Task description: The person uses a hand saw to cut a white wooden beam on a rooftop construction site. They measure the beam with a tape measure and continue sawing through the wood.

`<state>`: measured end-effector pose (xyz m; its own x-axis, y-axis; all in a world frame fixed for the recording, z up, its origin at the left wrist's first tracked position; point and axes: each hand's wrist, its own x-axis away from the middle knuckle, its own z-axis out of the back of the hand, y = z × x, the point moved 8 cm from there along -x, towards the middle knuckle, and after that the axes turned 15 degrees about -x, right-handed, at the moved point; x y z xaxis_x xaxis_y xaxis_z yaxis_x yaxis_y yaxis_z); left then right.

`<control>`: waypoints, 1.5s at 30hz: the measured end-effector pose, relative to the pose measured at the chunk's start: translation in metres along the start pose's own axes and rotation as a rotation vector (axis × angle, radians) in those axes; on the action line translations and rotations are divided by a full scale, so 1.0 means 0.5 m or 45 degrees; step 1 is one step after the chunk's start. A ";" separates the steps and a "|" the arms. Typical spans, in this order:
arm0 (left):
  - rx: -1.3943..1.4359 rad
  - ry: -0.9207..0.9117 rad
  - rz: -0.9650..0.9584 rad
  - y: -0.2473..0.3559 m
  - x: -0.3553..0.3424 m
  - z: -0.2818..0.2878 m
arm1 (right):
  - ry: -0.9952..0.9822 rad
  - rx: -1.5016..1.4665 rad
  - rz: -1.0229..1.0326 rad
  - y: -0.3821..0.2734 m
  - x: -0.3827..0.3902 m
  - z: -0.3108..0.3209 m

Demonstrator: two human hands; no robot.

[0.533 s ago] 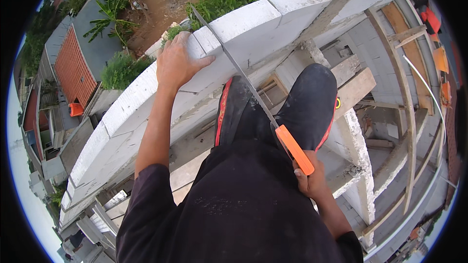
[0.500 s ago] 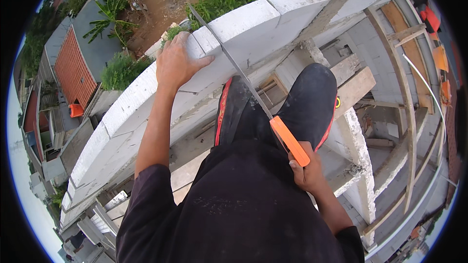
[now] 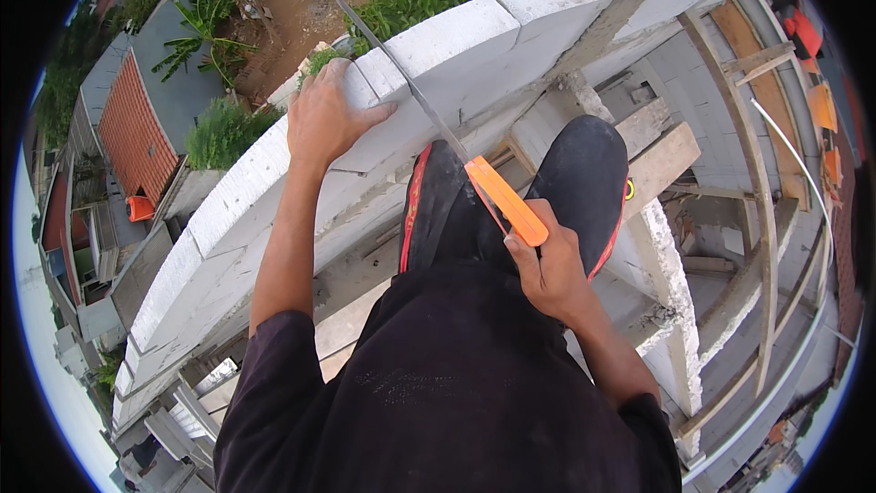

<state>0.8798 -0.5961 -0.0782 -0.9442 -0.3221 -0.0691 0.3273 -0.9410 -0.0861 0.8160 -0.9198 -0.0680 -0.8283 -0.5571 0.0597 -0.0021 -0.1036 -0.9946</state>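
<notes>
A handsaw (image 3: 438, 121) with a grey blade and an orange handle lies across the top edge of a white lightweight-block wall (image 3: 461, 32). My right hand (image 3: 558, 267) is closed around its handle, above my lap. The blade tip sticks out past the wall's far side. Just left of the blade, my left hand (image 3: 327, 123) grips a block's top, with fingers over the far edge and thumb on the near face. A thin line marks the block between hand and blade. How deep the blade sits in the block I cannot tell.
My dark-trousered knees (image 3: 584, 160) are close to the wall. At right are wooden planks (image 3: 662, 169), a curved timber (image 3: 753, 155) and a rough white wall top (image 3: 671, 265), with a drop between. Beyond the wall, far below, are bare ground, plants and a tiled roof (image 3: 141, 123).
My right hand has pushed the saw forward and left, so its handle is nearer the wall and its tip reaches farther past it. My left hand keeps its hold on the block.
</notes>
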 end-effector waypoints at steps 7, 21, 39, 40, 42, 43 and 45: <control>-0.030 0.070 0.018 -0.031 0.005 -0.019 | -0.047 0.046 -0.110 0.026 0.129 0.035; 0.001 0.022 0.018 -0.012 0.002 0.005 | -0.040 0.060 -0.077 0.021 0.131 0.039; -0.010 0.025 0.000 -0.004 0.002 0.002 | -0.013 0.013 0.007 0.039 0.054 0.015; -0.015 0.011 0.006 -0.001 -0.002 0.002 | -0.042 0.046 -0.007 0.023 -0.026 -0.001; -0.013 0.007 0.010 -0.008 0.000 -0.003 | -0.079 0.040 0.016 0.008 -0.076 -0.020; -0.011 0.000 0.007 -0.010 0.000 -0.006 | -0.064 0.012 0.043 0.003 -0.072 -0.023; -0.004 0.015 0.017 -0.018 0.003 -0.006 | -0.069 0.006 0.048 0.024 -0.017 -0.026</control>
<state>0.8756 -0.5876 -0.0806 -0.9392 -0.3334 -0.0821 0.3401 -0.9363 -0.0882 0.8157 -0.9057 -0.0812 -0.7961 -0.6045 0.0267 0.0316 -0.0857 -0.9958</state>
